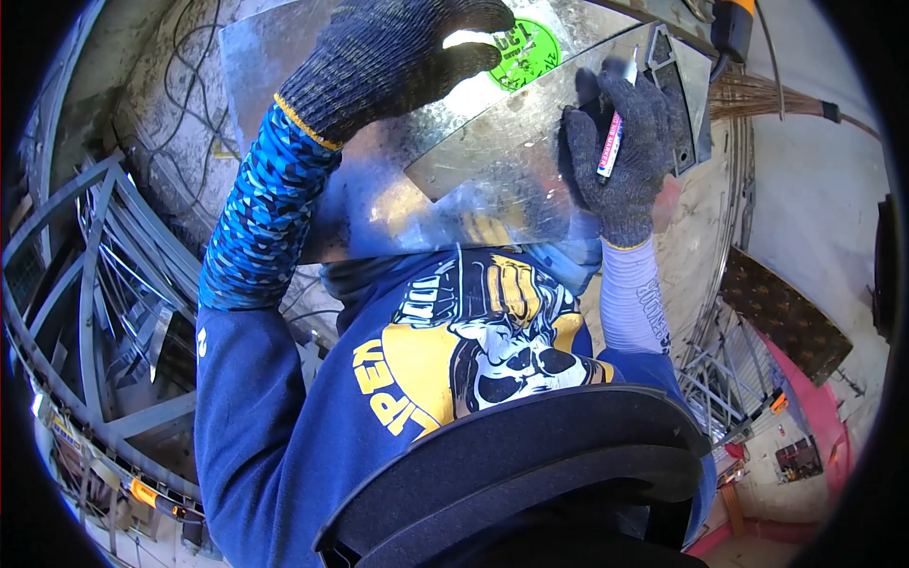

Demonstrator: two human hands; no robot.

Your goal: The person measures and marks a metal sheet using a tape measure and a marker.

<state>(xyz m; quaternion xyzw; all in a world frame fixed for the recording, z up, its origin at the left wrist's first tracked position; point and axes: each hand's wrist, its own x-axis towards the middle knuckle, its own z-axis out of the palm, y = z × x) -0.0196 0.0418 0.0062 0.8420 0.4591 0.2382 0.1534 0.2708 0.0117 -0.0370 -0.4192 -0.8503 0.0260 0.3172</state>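
My left hand [388, 71], in a dark knitted glove, lies over a large shiny metal sheet [350, 204], thumb and forefinger apart beside a round green sticker [526, 55]. Nothing shows between them. My right hand [630, 156], gloved too, is closed round a white marker [611, 150] with a pink label, its upper end near the plate's far edge. Under that hand a smaller, angled metal plate [492, 142] rests on the sheet. A dark triangular metal tool [674, 95] sits at the plate's right end, just beyond my right fingers.
Metal strips and a curved frame [90, 284] stand at the left. A straw broom [767, 97] and an orange-and-black tool [732, 28] are at the upper right. A brown patterned board [786, 312] lies farther right. Cables [194, 85] run over the floor at the upper left.
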